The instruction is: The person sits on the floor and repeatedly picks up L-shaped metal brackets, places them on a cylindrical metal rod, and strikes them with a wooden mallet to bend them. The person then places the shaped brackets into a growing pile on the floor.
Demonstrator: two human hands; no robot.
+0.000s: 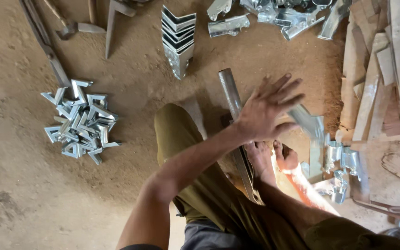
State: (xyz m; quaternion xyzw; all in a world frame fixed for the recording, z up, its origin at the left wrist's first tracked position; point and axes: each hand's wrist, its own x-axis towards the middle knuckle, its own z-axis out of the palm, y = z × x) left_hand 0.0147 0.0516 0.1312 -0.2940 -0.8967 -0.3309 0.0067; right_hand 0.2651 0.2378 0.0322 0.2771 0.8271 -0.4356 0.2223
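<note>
A: Spreading wide, the fingers (287,92) of the left hand (265,115) gripped nothing; they hovered over the metal pipe (230,92).

B: And the right hand?

A: Not visible. Left of the pipe lay a heap of small angle brackets (80,122); beyond it, stacked angle pieces (178,39); right of it, wooden offcuts (385,69).

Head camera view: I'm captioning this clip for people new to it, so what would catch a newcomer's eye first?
The left hand, fingers spread and open, hangs mid-frame above a metal pipe lying on the dirt floor. To the left, a heap of shiny metal angle brackets glints on the ground, with a nested stack of larger angle pieces standing near the top. Weathered wooden planks fill the right edge.
</note>
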